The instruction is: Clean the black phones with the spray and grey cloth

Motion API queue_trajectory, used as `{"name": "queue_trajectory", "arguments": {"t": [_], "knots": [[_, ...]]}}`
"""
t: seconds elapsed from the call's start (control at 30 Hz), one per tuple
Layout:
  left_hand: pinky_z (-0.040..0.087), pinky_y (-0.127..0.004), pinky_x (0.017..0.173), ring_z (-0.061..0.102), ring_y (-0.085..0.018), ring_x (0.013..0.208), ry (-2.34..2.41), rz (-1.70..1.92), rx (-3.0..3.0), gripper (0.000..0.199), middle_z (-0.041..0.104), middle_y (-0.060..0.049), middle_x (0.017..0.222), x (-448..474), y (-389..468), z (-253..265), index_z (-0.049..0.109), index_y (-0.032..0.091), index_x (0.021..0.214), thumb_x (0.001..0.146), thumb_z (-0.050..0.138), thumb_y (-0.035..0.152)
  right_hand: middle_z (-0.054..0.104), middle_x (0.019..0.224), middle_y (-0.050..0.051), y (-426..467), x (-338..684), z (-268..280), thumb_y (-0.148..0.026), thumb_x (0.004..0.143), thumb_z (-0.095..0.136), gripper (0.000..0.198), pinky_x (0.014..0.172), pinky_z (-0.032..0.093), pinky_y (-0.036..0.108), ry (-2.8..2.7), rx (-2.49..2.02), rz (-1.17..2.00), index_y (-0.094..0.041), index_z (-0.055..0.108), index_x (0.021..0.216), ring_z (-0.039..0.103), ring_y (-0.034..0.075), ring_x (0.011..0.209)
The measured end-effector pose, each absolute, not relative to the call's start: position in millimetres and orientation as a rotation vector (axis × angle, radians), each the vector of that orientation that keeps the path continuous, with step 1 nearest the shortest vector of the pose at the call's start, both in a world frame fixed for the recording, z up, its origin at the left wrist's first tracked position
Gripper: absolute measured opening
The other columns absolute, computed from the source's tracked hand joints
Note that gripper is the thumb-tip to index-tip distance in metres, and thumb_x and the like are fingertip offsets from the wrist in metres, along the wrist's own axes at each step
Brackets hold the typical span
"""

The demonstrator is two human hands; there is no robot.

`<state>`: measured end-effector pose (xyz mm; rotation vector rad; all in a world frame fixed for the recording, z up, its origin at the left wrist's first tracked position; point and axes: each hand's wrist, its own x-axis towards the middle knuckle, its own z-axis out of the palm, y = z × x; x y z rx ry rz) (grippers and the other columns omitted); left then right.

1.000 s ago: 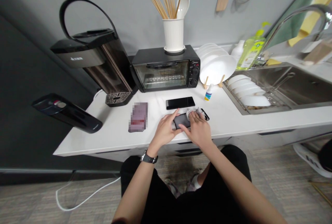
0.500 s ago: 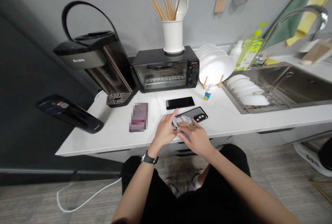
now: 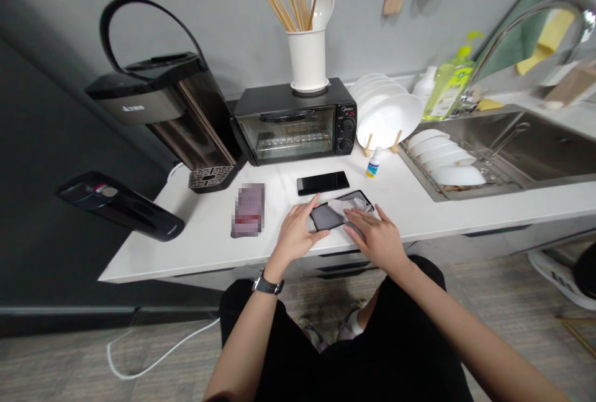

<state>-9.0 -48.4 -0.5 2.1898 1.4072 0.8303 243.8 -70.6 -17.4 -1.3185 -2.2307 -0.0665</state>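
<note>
Head: left hand (image 3: 298, 230) spread wide at the left end of the phone case (image 3: 327, 217), on counter (image 3: 433, 222). Right hand (image 3: 379, 239) fingers on tissue (image 3: 349, 205) over case's right part; grip unclear. Black phone (image 3: 323, 183) just behind.

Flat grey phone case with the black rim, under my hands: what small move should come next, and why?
I'd probably slide the crumpled, thin white tissue leftward along the flat grey case with your right hand. The tissue covers much of the right end, while grey surface lies bare nearer your left hand, at the left end.
</note>
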Motion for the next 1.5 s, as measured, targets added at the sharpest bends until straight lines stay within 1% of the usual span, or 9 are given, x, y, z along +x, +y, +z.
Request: {"name": "queue_trajectory", "arguments": {"t": [0.13,0.3,0.5,0.7,0.83,1.1,1.17,1.3,1.5], "knots": [[0.044,-0.047,0.116,0.059,-0.029,0.129,1.396,0.836,2.213,0.099,0.066,-0.005,0.146,-8.4,-47.4,0.4,0.033,0.034,0.166,0.083,0.087,0.034,0.073,0.140,0.012,-65.8,255.1,-24.6,-0.046,0.111,0.045,0.044,0.126,0.034,0.055,-2.177,-1.416,-0.166,-0.019,0.063,0.141,0.070,0.027,0.130],[0.044,-0.048,0.116,0.059,-0.030,0.128,1.384,0.826,2.231,0.096,0.066,-0.004,0.146,-5.8,-46.1,3.4,0.039,0.035,0.163,0.081,0.089,0.032,0.063,0.152,0.015,-65.8,244.7,-29.8,-0.052,0.110,0.043,0.056,0.122,0.037,0.054,-2.148,-1.462,-0.224,-0.012,0.055,0.148,0.064,0.030,0.137],[0.044,-0.049,0.115,0.059,-0.031,0.129,1.399,0.790,2.208,0.092,0.066,-0.005,0.147,-4.2,-46.6,8.7,0.041,0.033,0.162,0.083,0.088,0.034,0.070,0.142,0.018,-60.2,227.0,-20.5,-0.058,0.109,0.041,0.059,0.122,0.033,0.057,-2.067,-1.531,-0.234,-0.012,0.062,0.139,0.070,0.032,0.126],[0.043,-0.048,0.117,0.058,-0.030,0.131,1.396,0.805,2.193,0.092,0.064,-0.005,0.150,-5.0,-47.0,6.8,0.041,0.033,0.162,0.083,0.088,0.032,0.073,0.136,0.020,-47.7,218.2,-18.7,-0.062,0.107,0.043,0.063,0.122,0.034,0.058,-2.060,-1.510,-0.228,-0.010,0.065,0.134,0.069,0.035,0.126],[0.043,-0.048,0.117,0.058,-0.030,0.131,1.386,0.814,2.186,0.092,0.064,-0.006,0.150,-5.7,-46.3,5.1,0.041,0.031,0.162,0.083,0.087,0.031,0.075,0.131,0.020,-38.7,212.1,-20.2,-0.061,0.106,0.045,0.059,0.123,0.036,0.058,-2.047,-1.487,-0.186,-0.012,0.067,0.131,0.069,0.035,0.125],[0.045,-0.049,0.115,0.060,-0.030,0.127,1.372,0.862,2.172,0.092,0.069,-0.006,0.143,-5.2,-44.7,3.8,0.042,0.032,0.162,0.080,0.083,0.023,0.071,0.133,0.030,-44.9,181.3,-19.2,-0.064,0.103,0.047,0.074,0.121,0.039,0.058,-2.112,-1.495,-0.155,0.000,0.065,0.136,0.066,0.040,0.130],[0.046,-0.048,0.114,0.061,-0.030,0.127,1.370,0.846,2.184,0.089,0.069,-0.007,0.142,-5.9,-44.8,3.6,0.042,0.029,0.162,0.081,0.076,0.018,0.071,0.134,0.029,-51.9,169.7,-16.9,-0.061,0.105,0.047,0.070,0.121,0.040,0.056,-2.150,-1.434,-0.131,-0.001,0.065,0.135,0.066,0.039,0.129],[0.048,-0.046,0.112,0.060,-0.030,0.128,1.365,0.847,2.196,0.087,0.066,-0.009,0.146,-8.2,-46.8,2.2,0.042,0.026,0.163,0.079,0.066,0.014,0.075,0.132,0.020,-67.3,153.7,-10.1,-0.048,0.110,0.041,0.050,0.124,0.037,0.054,-2.215,-1.295,0.038,-0.011,0.069,0.129,0.069,0.030,0.128],[0.046,-0.046,0.114,0.059,-0.030,0.128,1.390,0.829,2.190,0.091,0.066,-0.009,0.145,-7.4,-48.5,0.4,0.038,0.025,0.165,0.080,0.071,0.018,0.076,0.133,0.013,-80.5,169.0,-6.3,-0.051,0.108,0.050,0.039,0.127,0.032,0.058,-2.237,-1.203,0.204,-0.021,0.071,0.119,0.069,0.028,0.129]]}}
